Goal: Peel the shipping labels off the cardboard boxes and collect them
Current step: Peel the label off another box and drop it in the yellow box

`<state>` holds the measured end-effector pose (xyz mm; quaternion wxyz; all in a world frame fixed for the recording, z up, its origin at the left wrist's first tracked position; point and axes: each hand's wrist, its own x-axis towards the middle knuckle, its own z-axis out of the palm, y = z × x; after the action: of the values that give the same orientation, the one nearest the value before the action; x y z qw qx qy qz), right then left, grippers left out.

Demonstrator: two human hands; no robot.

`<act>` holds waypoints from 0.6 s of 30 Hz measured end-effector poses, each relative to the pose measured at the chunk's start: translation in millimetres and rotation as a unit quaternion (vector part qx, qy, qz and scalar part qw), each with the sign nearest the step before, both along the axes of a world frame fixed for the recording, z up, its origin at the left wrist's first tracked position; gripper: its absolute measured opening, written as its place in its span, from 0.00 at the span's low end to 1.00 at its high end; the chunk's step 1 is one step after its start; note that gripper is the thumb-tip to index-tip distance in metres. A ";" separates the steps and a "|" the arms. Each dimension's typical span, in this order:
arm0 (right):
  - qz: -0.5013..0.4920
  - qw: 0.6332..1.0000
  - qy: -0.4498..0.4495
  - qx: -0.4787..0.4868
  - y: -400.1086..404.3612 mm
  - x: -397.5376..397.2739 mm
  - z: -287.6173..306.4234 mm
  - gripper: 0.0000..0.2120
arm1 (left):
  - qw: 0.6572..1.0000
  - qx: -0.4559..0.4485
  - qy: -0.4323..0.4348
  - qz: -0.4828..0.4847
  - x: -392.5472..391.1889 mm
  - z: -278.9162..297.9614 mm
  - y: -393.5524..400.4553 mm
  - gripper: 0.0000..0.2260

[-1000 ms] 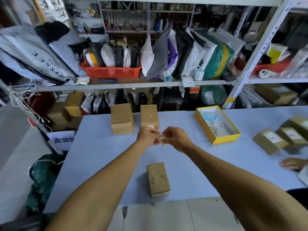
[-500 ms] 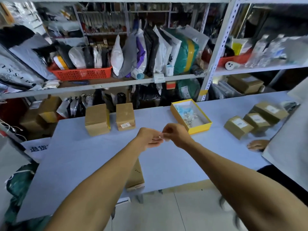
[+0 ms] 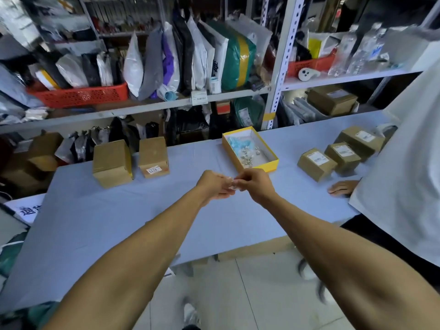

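Observation:
My left hand (image 3: pixel 213 185) and my right hand (image 3: pixel 256 184) meet above the middle of the blue table (image 3: pixel 107 215). Between their fingertips they pinch a small crumpled white label (image 3: pixel 231 183). Beyond them stands an open yellow box (image 3: pixel 250 152) holding several crumpled labels and blue scraps. Two cardboard boxes stand at the back left: a plain one (image 3: pixel 112 163) and one (image 3: pixel 153 156) with a small label (image 3: pixel 152 170) on its front. Three labelled cardboard boxes (image 3: pixel 316 164) sit at the right.
Another person in a white shirt (image 3: pixel 409 167) stands at the right, one hand (image 3: pixel 342 186) flat on the table. Metal shelves (image 3: pixel 142 108) packed with parcels and a red basket (image 3: pixel 81 96) run behind the table. The tiled floor (image 3: pixel 238 294) shows below the table's front edge.
My view has swung to the right, so the boxes on the right and the other person come further into frame. Both hands stay together on the label. The near box has dropped out of view.

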<state>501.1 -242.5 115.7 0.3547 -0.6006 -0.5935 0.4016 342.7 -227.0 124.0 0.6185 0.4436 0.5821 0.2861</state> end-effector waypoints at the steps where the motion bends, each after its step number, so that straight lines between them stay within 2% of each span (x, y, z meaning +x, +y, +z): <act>1: -0.028 1.000 0.008 -0.007 3.1 2.5 -5.5 0.05 | 0.999 0.015 0.022 -0.019 5.6 0.1 3.9 0.10; 3: -0.105 0.994 0.030 -0.016 14.8 5.2 -14.3 0.04 | 0.990 0.076 0.097 -0.064 18.8 -3.7 16.0 0.11; 5: -0.162 0.986 0.023 -0.023 25.7 2.5 -13.6 0.03 | 0.955 0.165 0.223 -0.104 29.6 -6.9 24.1 0.12; 7: -0.170 0.983 0.050 -0.054 47.6 3.8 -15.7 0.05 | 0.922 0.222 0.301 -0.102 37.2 -10.8 41.9 0.11; 12: -0.115 0.980 0.134 -0.091 97.3 25.2 -18.3 0.11 | 0.892 0.255 0.351 -0.125 46.0 -15.9 106.4 0.11; 15: -0.073 0.979 0.150 -0.120 115.9 36.2 -16.6 0.07 | 0.906 0.237 0.322 -0.142 53.2 -20.2 137.1 0.11; 18: -0.092 0.982 0.123 -0.107 139.1 47.4 -20.4 0.15 | 0.931 0.206 0.260 -0.151 62.6 -20.6 163.0 0.07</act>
<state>548.4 -103.5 95.4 0.3936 -0.6330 -0.4414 0.4995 405.4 -64.0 103.3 0.3769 0.7025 0.5769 0.1779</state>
